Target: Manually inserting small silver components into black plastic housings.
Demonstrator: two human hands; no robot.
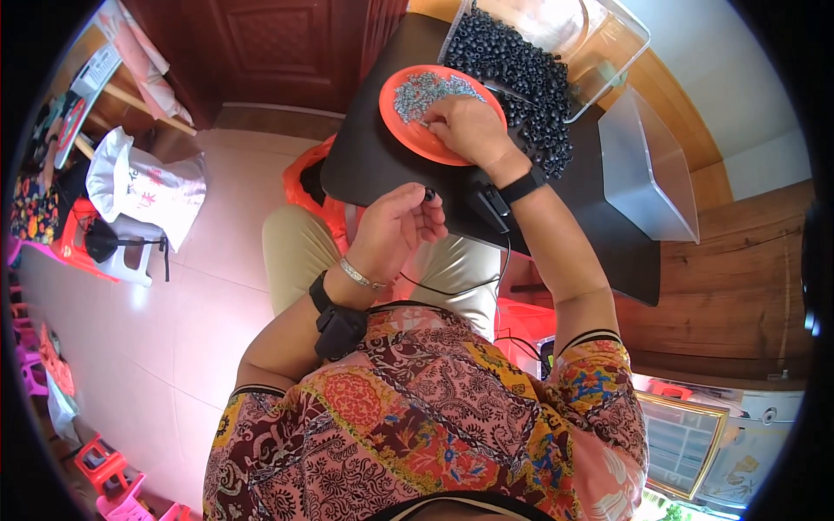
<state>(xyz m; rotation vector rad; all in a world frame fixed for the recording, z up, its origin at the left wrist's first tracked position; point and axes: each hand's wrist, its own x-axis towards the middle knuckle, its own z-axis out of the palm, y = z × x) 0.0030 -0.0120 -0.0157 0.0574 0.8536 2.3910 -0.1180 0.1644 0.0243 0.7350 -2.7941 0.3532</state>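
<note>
My left hand (395,227) is raised in front of the table's near edge. Its thumb and forefinger pinch a small black ring-like piece (429,194), while the other fingers curl loosely. Over the orange plate (402,132) is my right hand (469,128), fingertips bent down and pressed together at the edge of a spread of small silver metal parts (417,94). Whatever lies between those fingertips is hidden. A big heap of small black cylindrical pieces (512,56) lies beyond the plate and along its right side. A thin metal tool (508,93) rests on the heap beside the plate.
The black tabletop (360,161) has a rounded near-left corner. A clear plastic bin (608,52) lies behind the heap, and a translucent box (638,165) stands at the right. A cable (434,289) hangs across my lap. An orange bag (308,178) is below the table.
</note>
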